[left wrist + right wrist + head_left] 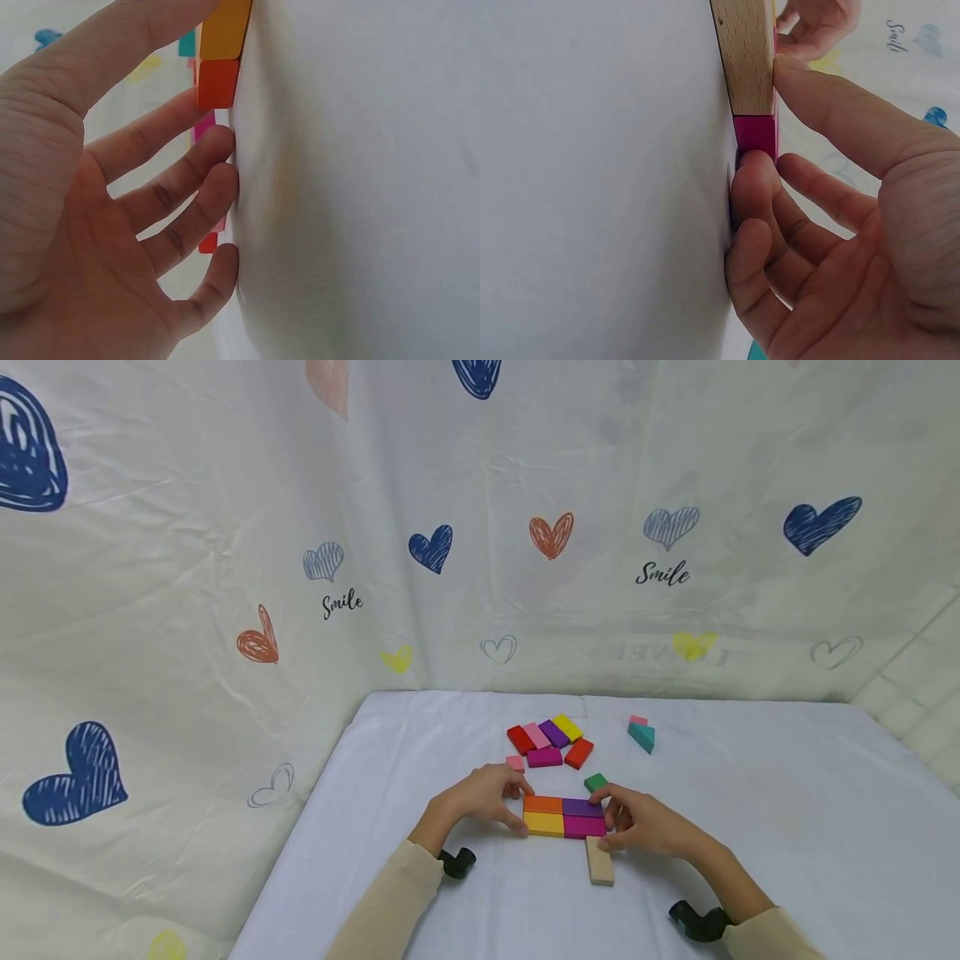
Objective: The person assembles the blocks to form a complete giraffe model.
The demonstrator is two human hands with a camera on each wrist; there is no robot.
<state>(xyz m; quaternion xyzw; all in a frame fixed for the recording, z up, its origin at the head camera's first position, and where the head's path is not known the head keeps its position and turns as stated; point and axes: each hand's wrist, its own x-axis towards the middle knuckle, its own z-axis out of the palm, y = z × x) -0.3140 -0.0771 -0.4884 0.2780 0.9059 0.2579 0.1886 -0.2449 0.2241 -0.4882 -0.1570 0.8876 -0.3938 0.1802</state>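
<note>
Four-sided blocks lie side by side in two rows: orange (543, 804) and purple (581, 808) behind, yellow (543, 825) and magenta (583, 827) in front. At the left end, my left hand (487, 795) holds the orange and yellow blocks between thumb and index finger; its other fingers rest on the cloth. A plain wooden block (600, 866) points toward me from the magenta block's front right. My right hand (648, 823) has its thumb on the wooden block and its index finger at the purple block's back corner. Its other fingers curl beside the magenta block's end (756, 136).
Behind the rows lies a green block (595, 782). Farther back are several loose blocks, among them red (521, 740), pink (537, 736) and yellow (567, 727). A teal block (642, 737) lies back right on the white tablecloth (757, 810). A heart-printed curtain (600, 468) hangs behind.
</note>
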